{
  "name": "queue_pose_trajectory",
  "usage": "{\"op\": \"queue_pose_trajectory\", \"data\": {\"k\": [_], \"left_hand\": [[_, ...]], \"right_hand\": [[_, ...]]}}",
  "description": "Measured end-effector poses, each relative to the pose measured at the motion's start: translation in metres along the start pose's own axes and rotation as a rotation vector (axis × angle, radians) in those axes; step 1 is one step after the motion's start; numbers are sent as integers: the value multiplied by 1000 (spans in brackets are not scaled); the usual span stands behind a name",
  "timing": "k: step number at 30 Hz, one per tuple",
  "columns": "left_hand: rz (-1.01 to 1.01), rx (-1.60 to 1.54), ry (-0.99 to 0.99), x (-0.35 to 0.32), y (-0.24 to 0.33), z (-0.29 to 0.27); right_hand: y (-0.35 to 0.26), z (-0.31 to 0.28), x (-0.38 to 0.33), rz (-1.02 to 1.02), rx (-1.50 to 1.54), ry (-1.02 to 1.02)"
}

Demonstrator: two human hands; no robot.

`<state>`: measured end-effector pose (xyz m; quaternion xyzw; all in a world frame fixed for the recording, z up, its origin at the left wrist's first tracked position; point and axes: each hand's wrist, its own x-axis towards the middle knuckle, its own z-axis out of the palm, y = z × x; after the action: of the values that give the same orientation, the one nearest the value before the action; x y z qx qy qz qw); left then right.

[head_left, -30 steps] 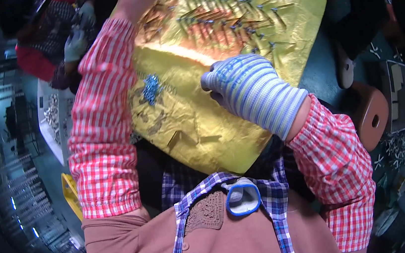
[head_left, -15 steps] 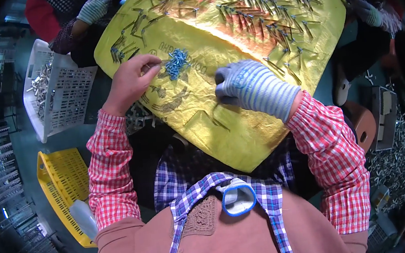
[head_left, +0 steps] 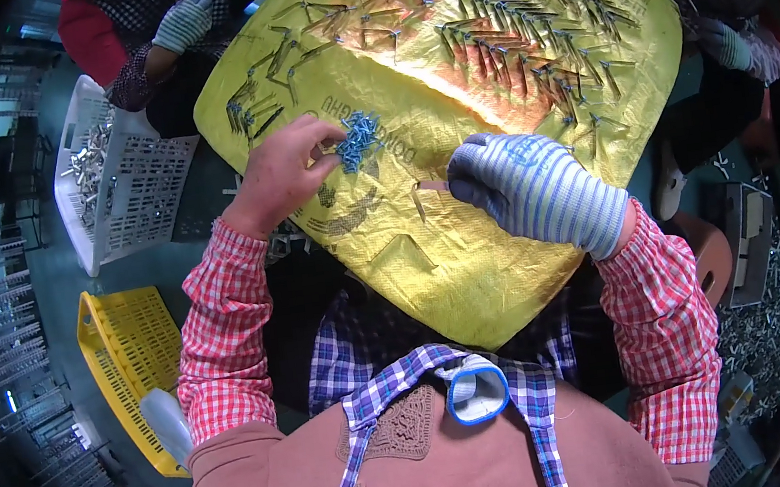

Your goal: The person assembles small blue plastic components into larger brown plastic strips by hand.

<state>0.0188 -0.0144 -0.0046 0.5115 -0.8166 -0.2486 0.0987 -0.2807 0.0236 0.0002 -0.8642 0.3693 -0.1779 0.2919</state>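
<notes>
My bare left hand [head_left: 284,171] rests on a yellow woven sheet [head_left: 469,263], its fingertips pinching at a small pile of blue screws [head_left: 359,138]. My right hand [head_left: 528,187], in a blue-and-white striped glove, is curled shut on a small brown metal piece [head_left: 432,186] just above the sheet. Several bent metal pieces [head_left: 501,38] lie in rows across the far half of the sheet.
A white slotted crate [head_left: 129,191] with metal parts stands at the left, a yellow crate [head_left: 130,369] below it. Another person's gloved hand [head_left: 184,22] is at the top left, and another gloved hand [head_left: 723,42] at the right. Loose metal parts [head_left: 766,335] lie on the floor at the right.
My left hand has pulled back from the far edge of the sheet to the blue screws. My right hand has stayed near the sheet's middle.
</notes>
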Motion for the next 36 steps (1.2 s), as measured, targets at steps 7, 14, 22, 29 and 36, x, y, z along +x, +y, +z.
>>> {"op": "queue_pose_trajectory", "data": {"k": [7,14,22,29,36], "left_hand": [[40,-2,70,5,-4,9],[-22,7,79,4,-9,13],[44,14,101,4,-12,15],[13,58,188,-8,-9,-2],[97,73,210,-8,-18,5]], "right_hand": [[-11,-12,-1,342,527,-75],[-8,-17,1,633,1121,-124],[-9,-16,0,609,1229,-9],[-11,-16,1,605,1165,26],[-14,-12,5,605,1177,-33]]}}
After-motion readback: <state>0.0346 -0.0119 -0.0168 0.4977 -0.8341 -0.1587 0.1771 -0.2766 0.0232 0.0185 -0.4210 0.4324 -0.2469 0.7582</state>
